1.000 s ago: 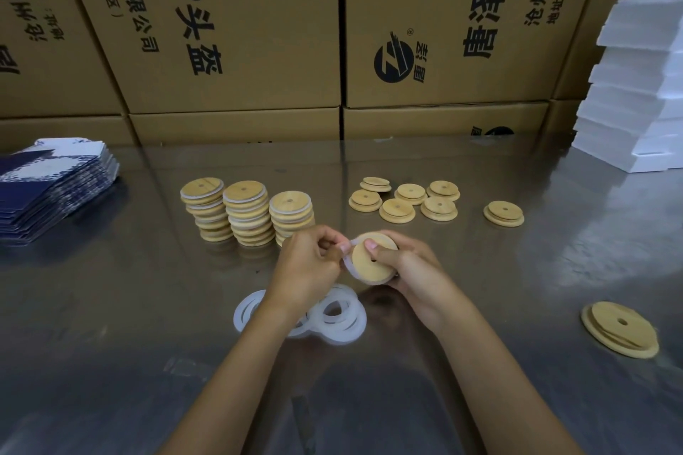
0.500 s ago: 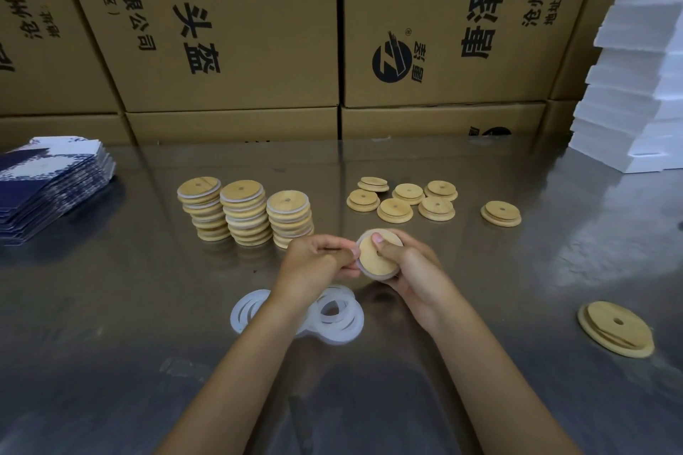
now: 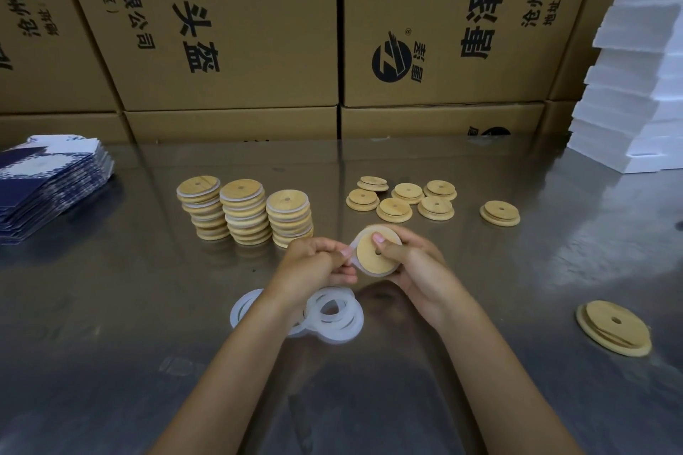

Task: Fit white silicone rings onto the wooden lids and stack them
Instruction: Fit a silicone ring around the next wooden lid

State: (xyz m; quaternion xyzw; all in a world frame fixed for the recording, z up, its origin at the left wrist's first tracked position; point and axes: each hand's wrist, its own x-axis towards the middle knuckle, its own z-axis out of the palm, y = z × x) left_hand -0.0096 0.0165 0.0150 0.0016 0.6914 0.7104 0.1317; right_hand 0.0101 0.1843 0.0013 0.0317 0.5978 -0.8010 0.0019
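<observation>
My right hand point(image 3: 415, 266) grips a round wooden lid point(image 3: 371, 256) tilted on edge above the table, thumb on its face. A white silicone ring point(image 3: 354, 251) runs round the lid's left rim, and my left hand point(image 3: 318, 266) pinches that ring there. A loose pile of white rings point(image 3: 334, 314) lies just below my hands, partly hidden by my left wrist. Three stacks of ringed lids point(image 3: 244, 210) stand behind to the left. Several bare lids point(image 3: 403, 198) lie behind to the right, one apart point(image 3: 499, 213), another near the right edge point(image 3: 613, 327).
The table is shiny metal point(image 3: 111, 307). Cardboard boxes point(image 3: 240, 29) wall off the back. A pile of blue-and-white flat cartons point(image 3: 48, 185) sits at the left, and stacked white foam slabs point(image 3: 639, 85) stand at the back right.
The lid has turned in my right hand and my left fingers have worked along its left rim, seating more of the ring. Both hands stayed over the ring pile.
</observation>
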